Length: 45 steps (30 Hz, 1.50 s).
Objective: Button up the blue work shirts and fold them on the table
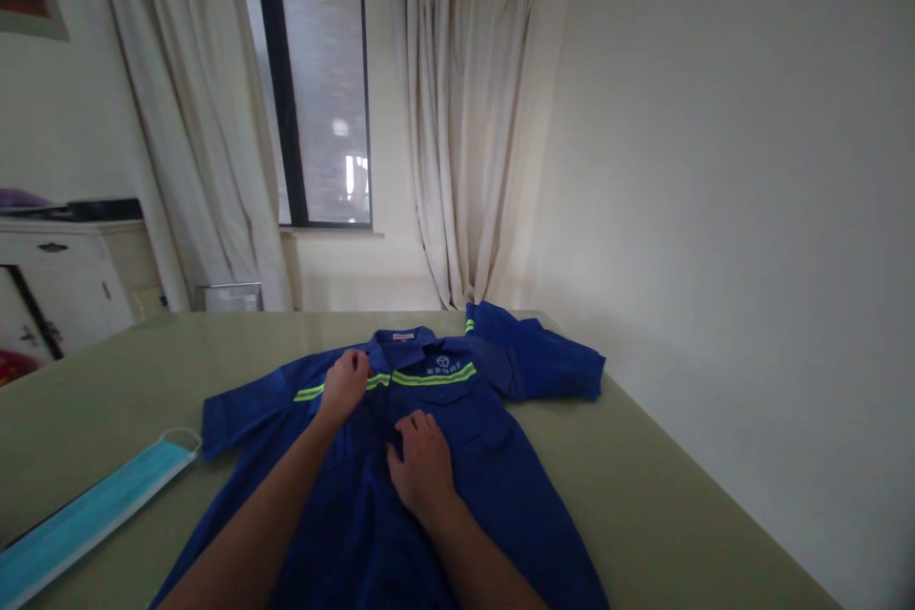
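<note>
1. Head view: a blue shirt (457, 457) lies flat on the table (679, 496), front side up. It is spread out, so its whole front shows.
2. The left hand (343, 383) rests high on the shirt, near the collar and right on the yellow stripe. Its fingers are curled in, as if pinching the cloth there, but I cannot tell if cloth is really held.
3. The right hand (421, 462) lies on the middle of the shirt, lower than the left hand. Its fingers are bent and press down on the cloth near the front opening. I think it keeps the shirt from sliding.
4. Both arms reach across the lower part of the shirt, so they hide some of it.
5. One sleeve (536, 357) on the right side of the shirt is bunched up and folded, not flat. The other sleeve on the left side lies out flat.
6. A blue mask (86, 515) lies left of the shirt, just beside that flat sleeve. No hand touches it.
7. Far behind the shirt are a window (315, 95) and pale curtains (464, 114). A white cabinet (64, 276) stands far to the left of the shirt.
</note>
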Each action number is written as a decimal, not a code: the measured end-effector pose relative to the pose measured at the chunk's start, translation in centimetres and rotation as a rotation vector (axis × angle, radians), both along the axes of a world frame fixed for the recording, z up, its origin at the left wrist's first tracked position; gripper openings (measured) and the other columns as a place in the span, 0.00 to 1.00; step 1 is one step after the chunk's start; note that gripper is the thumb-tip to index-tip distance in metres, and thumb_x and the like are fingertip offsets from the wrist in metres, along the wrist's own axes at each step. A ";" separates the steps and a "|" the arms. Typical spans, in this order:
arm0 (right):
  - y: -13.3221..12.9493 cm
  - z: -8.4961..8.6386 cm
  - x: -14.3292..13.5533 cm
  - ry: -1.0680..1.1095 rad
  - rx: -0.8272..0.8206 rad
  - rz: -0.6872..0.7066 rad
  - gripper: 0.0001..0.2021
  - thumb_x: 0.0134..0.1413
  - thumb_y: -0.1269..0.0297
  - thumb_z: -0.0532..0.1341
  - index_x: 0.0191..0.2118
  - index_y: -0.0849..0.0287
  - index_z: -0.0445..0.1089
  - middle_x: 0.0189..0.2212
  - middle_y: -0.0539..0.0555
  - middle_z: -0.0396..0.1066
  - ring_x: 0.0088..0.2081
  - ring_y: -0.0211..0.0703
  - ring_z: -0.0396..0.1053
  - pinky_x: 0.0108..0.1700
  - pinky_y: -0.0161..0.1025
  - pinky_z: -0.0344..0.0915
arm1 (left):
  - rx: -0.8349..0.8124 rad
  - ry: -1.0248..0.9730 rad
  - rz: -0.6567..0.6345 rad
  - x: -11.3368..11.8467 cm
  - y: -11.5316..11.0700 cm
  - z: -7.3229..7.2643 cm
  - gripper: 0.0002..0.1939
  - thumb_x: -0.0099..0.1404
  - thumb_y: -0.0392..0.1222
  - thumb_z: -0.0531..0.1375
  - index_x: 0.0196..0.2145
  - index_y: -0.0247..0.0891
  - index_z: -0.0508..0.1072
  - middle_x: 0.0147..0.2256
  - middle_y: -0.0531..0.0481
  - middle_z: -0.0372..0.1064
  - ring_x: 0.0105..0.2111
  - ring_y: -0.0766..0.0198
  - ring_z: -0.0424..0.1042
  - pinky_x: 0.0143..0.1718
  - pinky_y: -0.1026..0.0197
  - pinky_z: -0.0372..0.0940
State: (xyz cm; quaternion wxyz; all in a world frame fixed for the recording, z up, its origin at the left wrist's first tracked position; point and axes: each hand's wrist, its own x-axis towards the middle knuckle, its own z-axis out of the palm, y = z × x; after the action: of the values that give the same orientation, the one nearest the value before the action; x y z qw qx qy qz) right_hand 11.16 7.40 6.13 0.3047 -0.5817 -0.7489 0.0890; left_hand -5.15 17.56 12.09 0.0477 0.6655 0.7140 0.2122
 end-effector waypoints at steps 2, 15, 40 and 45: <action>0.5 -0.1 0.1 0.011 -0.011 -0.016 0.09 0.59 0.67 0.63 0.45 0.54 0.74 0.46 0.54 0.72 0.50 0.51 0.68 0.54 0.45 0.65 | 0.003 -0.035 -0.007 0.3 0.8 -0.4 0.24 0.74 0.41 0.39 0.43 0.37 0.74 0.39 0.42 0.80 0.40 0.58 0.79 0.40 0.61 0.68; 0.3 0.2 0.1 0.020 -0.031 -0.040 0.11 0.68 0.62 0.55 0.49 0.54 0.72 0.47 0.56 0.73 0.50 0.51 0.68 0.55 0.47 0.63 | -0.015 -0.258 -0.164 0.2 3.0 -1.2 0.19 0.70 0.49 0.52 0.48 0.35 0.73 0.41 0.43 0.80 0.42 0.54 0.79 0.44 0.58 0.69; 1.0 1.1 -0.4 -0.108 -0.024 -0.068 0.10 0.57 0.57 0.63 0.43 0.54 0.71 0.44 0.58 0.71 0.48 0.54 0.69 0.48 0.47 0.67 | 0.137 -0.154 -0.325 -0.2 -6.1 -6.2 0.19 0.72 0.54 0.50 0.45 0.41 0.74 0.49 0.44 0.73 0.51 0.52 0.71 0.56 0.50 0.63; 2.0 1.6 -1.4 -0.153 -0.099 -0.147 0.13 0.56 0.54 0.63 0.42 0.55 0.70 0.46 0.62 0.71 0.48 0.57 0.70 0.42 0.47 0.68 | 0.148 -0.155 -0.326 -0.9 -6.4 -6.4 0.12 0.70 0.47 0.53 0.43 0.42 0.73 0.48 0.45 0.73 0.50 0.52 0.72 0.57 0.51 0.62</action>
State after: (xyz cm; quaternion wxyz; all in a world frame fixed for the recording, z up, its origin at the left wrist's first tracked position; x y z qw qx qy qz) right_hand 9.74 9.37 7.70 0.2230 -0.6545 -0.7201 0.0586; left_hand -6.02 11.18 5.64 0.0871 0.7557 0.5735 0.3040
